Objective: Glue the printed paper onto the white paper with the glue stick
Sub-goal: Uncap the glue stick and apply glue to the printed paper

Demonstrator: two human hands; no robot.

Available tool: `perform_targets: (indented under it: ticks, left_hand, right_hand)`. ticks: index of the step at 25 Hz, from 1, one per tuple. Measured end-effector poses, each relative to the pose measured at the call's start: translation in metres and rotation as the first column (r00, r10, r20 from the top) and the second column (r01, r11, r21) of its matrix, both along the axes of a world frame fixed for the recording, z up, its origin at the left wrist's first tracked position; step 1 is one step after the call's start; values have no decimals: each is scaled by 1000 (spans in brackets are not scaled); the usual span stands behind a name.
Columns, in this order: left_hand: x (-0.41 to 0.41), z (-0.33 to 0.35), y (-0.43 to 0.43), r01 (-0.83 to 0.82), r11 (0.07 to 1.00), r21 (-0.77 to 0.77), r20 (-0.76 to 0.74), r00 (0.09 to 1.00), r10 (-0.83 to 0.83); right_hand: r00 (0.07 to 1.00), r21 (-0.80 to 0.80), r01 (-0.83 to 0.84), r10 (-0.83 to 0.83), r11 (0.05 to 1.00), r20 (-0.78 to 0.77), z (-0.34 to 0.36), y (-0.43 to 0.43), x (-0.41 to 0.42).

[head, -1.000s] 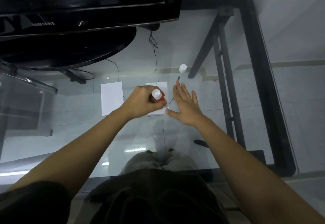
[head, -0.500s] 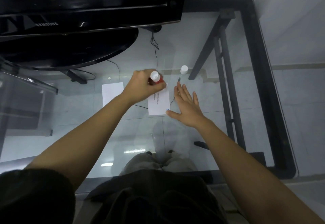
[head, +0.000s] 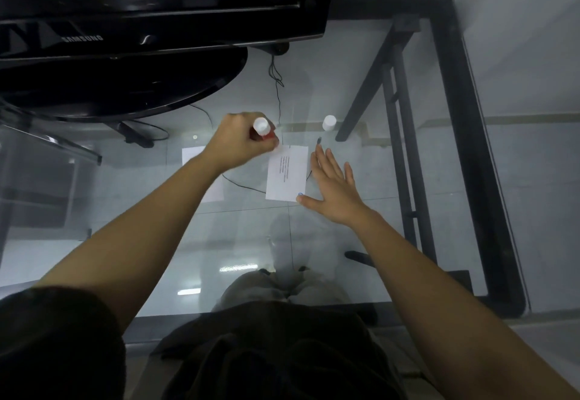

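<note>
The gluing step looks underway: the left hand (head: 241, 140) is closed around the glue stick (head: 263, 129) at the far left corner of the printed paper (head: 287, 173), while the right hand (head: 334, 189), flat and empty, pins the sheet's near right corner with its thumb. The white paper (head: 201, 176) lies on the glass tabletop (head: 361, 236) under the left forearm (partly hidden), so the next move probably calls for lifting the printed sheet and carrying it over.

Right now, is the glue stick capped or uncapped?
Uncapped, most likely: a white cap stands alone on the glass table, apart from the glue stick gripped in the left hand. Its tip is hidden.
</note>
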State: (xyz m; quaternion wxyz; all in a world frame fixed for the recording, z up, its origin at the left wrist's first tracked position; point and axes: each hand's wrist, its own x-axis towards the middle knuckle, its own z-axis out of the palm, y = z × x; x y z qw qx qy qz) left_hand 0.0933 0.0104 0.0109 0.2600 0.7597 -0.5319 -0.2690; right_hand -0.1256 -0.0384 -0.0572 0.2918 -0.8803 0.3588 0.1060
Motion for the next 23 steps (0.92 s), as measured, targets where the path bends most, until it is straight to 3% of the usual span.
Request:
perform_targets:
  ticks: [2, 3, 4, 5, 6, 8, 9, 10, 11, 12, 13, 15, 16, 19, 23]
  left_hand:
    - [5, 0, 0, -118, 993, -17, -168, 979, 114]
    - [2, 0, 3, -193, 981, -9, -357, 917, 177]
    - [-4, -3, 10, -286, 958, 27, -589, 770, 246]
    - [-10, -7, 17, -384, 918, 98, -775, 549, 313]
    - [-16, -11, 24, -471, 860, 197, -880, 302, 367]
    - [-21, -19, 32, -558, 719, 413, -899, -127, 418]
    - [-18, -23, 31, -559, 679, 476, -877, -241, 417]
    - [-15, -23, 28, -538, 685, 492, -869, -253, 426]
    - [-12, -22, 20, -503, 731, 460, -882, -167, 441]
    - [-9, -21, 9, -464, 795, 390, -893, 21, 450]
    - [-8, -18, -2, -414, 859, 302, -859, 272, 433]
    - [-9, -12, -25, -285, 946, 153, -650, 692, 314]
    - [-10, -9, -36, -228, 969, 97, -530, 812, 244]
    - [-17, -8, -64, -91, 996, -17, -289, 954, 82]
    - [-26, -18, -82, 38, 998, -52, -127, 991, -45]
  right_hand:
    - [999, 1, 16, -16, 1000, 31, 0, 1, -1]
    - [998, 1, 27, -27, 1000, 57, 0, 1, -2]
    - [995, 6, 39, -39, 999, 86, 0, 2, -3]
    - [992, 15, 49, -51, 999, 116, -1, 2, -3]
    - [988, 23, 56, -59, 998, 140, -1, 2, -3]
    - [987, 25, 49, -52, 998, 150, -1, 1, -3]
    - [989, 19, 41, -43, 999, 140, -1, 1, -3]
    - [991, 13, 34, -35, 999, 128, -1, 1, -2]
    - [992, 10, 29, -30, 1000, 120, -1, 1, -2]
    - [993, 14, 27, -29, 1000, 117, 0, 1, -2]
    - [993, 20, 27, -29, 999, 115, 0, 1, -2]
    - [994, 27, 26, -29, 999, 103, 1, 1, -2]
    - [995, 26, 24, -27, 999, 95, 1, 1, -2]
    - [997, 21, 19, -21, 1000, 75, -1, 0, -2]
    - [997, 22, 17, -19, 1000, 74, -3, -1, -2]
